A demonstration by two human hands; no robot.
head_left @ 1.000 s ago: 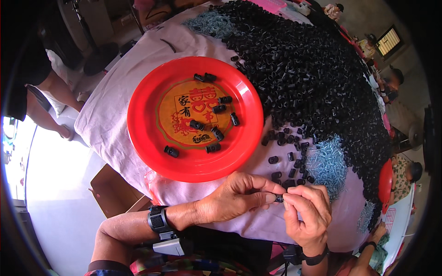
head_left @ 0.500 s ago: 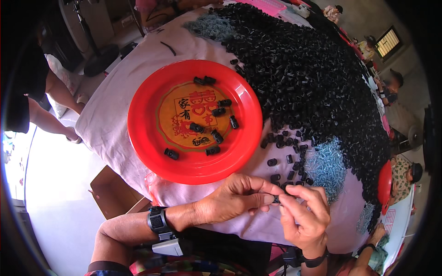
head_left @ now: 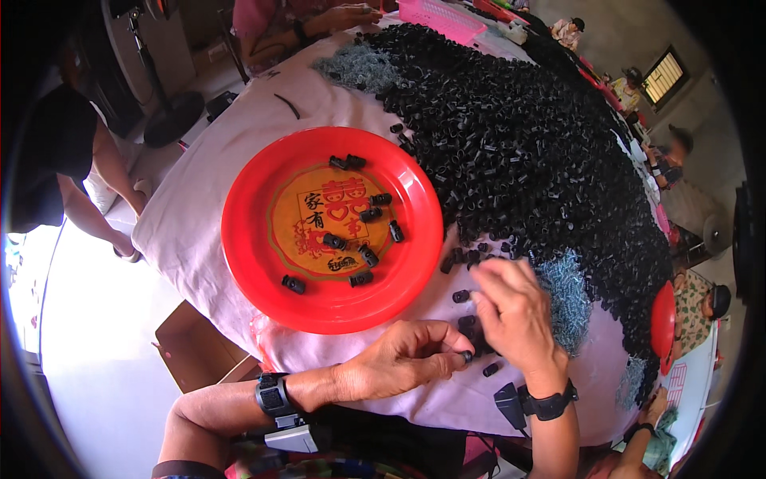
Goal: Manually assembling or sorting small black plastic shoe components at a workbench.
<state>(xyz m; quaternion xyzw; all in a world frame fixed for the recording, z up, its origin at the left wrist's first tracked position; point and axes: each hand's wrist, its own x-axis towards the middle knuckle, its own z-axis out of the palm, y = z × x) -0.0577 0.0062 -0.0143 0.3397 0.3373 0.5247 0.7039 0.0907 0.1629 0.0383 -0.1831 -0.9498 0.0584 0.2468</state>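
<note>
Low in the middle, my left hand [head_left: 407, 359] pinches a small black plastic barrel piece [head_left: 467, 356] between thumb and fingertips. My right hand [head_left: 519, 319] is over the loose black pieces just right of it, fingers bent and thumb apart, nothing visible between them. One loose black barrel [head_left: 461, 296] lies beside its thumb, and another black barrel [head_left: 491, 370] is on the cloth below. A red round tray [head_left: 331, 318] sits beyond my left hand, with several black cord-stopper-like pieces [head_left: 335, 241] scattered in it.
A big heap of black pieces [head_left: 527, 144] spreads over the pink cloth [head_left: 199, 199]. Small metal springs lie in a pile [head_left: 568, 295] right of my right hand and in a far pile [head_left: 359, 68]. An open cardboard box [head_left: 195, 351] stands below the left edge. Other people sit around.
My hands have parted: the right has moved up and away from the left onto the loose pieces. The left keeps its pinch. A person's hand has come in at the far edge.
</note>
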